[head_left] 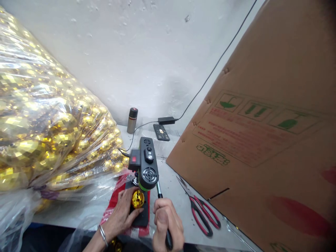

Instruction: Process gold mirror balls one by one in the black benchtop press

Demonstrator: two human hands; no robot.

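With fingers and thumb around it, my left hand [122, 211] holds a shiny gold faceted ball [138, 199] on the black base plate [141, 218] of a small bench machine. The machine's black upper housing [148, 166], with round grilles and buttons, stands just beyond the ball, its green-rimmed lower end close to it. To the right, my right hand [168, 224] is wrapped round the black grip of a lever [159, 189] that runs up to the machine. A red sheet [114, 199] lies beneath the base.
Clear bags of gold balls [60, 140] fill the left side. A large cardboard box [257, 122] leans at right, with red-handled scissors [201, 211] beside it. Toward the wall are a flask [132, 120], a phone [161, 132] and a power adapter [166, 120] with its cable.
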